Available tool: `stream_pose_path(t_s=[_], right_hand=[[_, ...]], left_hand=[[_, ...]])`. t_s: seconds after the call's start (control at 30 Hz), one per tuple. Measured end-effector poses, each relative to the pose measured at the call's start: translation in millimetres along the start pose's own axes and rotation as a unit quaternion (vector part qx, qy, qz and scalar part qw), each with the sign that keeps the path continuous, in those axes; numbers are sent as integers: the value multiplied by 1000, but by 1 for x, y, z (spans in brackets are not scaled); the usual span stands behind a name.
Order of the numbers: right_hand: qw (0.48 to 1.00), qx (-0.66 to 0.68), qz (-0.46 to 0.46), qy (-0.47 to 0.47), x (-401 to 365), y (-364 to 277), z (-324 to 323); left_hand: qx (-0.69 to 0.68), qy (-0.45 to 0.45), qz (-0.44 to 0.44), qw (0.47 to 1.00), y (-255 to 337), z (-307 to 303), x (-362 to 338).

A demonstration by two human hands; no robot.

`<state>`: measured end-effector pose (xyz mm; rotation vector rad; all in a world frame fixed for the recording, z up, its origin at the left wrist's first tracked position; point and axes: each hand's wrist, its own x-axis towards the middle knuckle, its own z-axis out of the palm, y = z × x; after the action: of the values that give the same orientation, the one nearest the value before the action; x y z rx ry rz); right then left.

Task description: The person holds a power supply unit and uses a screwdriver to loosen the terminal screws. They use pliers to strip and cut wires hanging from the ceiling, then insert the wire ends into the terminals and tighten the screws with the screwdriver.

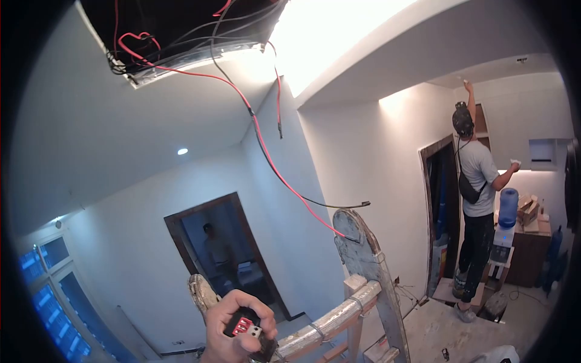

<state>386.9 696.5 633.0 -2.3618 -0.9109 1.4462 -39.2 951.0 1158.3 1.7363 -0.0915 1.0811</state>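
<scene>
One hand [236,330] shows at the bottom centre, beside the top of a worn wooden ladder [336,317]; its position suggests my left hand. Its fingers curl around a small black and red device [245,327] with a metal end. My right hand is out of the frame. Above hang a red wire [261,136] and black wires [218,51] from a dark ceiling opening [181,30]. The red wire reaches down to the ladder's right upright [357,239]. A black wire end [365,204] hangs just over that upright.
At the right a person [478,166] stands raised, one arm up to the ceiling. Near them are a water dispenser [501,245] with a blue bottle [508,207] and a brown cabinet [532,254]. Another person [216,245] is beyond the doorway [172,230]. Windows [57,296] are at the left.
</scene>
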Motion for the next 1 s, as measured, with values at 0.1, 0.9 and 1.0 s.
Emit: stream_pose_path(t_s=[0.1, 0.9, 1.0], right_hand=[[994, -86, -61, -24, 16, -10, -35], [472, 77, -757, 446, -237, -352, -231], [512, 108, -744, 417, -234, -339, -229]], left_hand=[[4, 2, -2, 1000, -6, -4, 5], [529, -15, 77, 845, 13, 95, 166], [502, 9, 56, 863, 9, 87, 159]])
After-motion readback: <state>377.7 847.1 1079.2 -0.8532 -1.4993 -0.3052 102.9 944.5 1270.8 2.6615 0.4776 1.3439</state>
